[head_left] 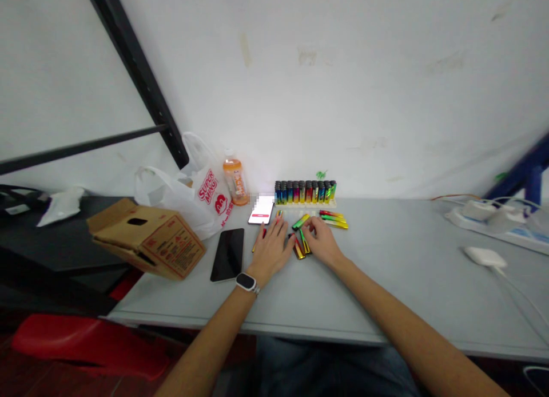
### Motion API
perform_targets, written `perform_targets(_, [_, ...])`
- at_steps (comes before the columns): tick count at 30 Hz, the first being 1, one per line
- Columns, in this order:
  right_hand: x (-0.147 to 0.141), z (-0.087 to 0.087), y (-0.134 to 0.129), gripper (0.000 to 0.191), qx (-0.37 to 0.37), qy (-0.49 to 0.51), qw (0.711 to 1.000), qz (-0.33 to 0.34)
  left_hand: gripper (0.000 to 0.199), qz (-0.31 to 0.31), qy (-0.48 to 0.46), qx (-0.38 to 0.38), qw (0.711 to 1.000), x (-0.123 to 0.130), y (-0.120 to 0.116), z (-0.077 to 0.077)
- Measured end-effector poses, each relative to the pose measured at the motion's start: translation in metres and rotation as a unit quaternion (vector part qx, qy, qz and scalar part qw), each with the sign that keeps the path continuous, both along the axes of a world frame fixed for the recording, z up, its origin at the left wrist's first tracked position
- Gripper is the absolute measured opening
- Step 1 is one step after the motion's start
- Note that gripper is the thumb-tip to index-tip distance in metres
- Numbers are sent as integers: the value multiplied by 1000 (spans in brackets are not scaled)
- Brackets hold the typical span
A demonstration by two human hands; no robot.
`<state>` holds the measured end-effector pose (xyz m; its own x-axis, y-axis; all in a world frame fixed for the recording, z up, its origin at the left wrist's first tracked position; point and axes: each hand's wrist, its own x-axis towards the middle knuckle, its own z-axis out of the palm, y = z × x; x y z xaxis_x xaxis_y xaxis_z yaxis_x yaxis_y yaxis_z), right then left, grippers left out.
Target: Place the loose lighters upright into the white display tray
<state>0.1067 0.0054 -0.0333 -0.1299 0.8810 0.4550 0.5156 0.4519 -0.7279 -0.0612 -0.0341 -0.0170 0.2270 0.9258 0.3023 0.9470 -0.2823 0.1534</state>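
Observation:
My left hand (pixel 271 249) lies with its fingers spread over a few colourful lighters on the grey table, partly covering them. To its right, my right hand (pixel 321 241) has its fingers bent together around the end of a green lighter (pixel 304 239). Beside it lie a red and gold lighter (pixel 298 247) and a green and yellow lighter (pixel 301 222). Several more lighters (pixel 334 219) rest flat just beyond my right hand. Behind both hands, a pale rack (pixel 332 203) holds many upright lighters (pixel 309 192) in rows.
A lit phone (pixel 261 210) and a dark phone (pixel 227 255) lie left of the lighters. Farther left are an orange bottle (pixel 235 182), a white plastic bag (pixel 189 199) and an open cardboard box (pixel 171 245). A white charger (pixel 485 256) and power strip (pixel 523 228) are at right.

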Motion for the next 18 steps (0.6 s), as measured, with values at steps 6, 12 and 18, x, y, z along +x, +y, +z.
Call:
perform_targets(6, [-2, -3, 1, 13, -6, -19, 1000, 1, 55, -10, 0, -28, 1000, 12, 11, -6])
perform_targets(12, [5, -1, 2, 13, 3, -53, 998, -41, 52, -40, 0, -26, 999, 44, 30, -12])
perform_targets(18, [19, 8, 5, 14, 8, -88, 990, -108, 46, -53, -37, 13, 998, 76, 52, -14])
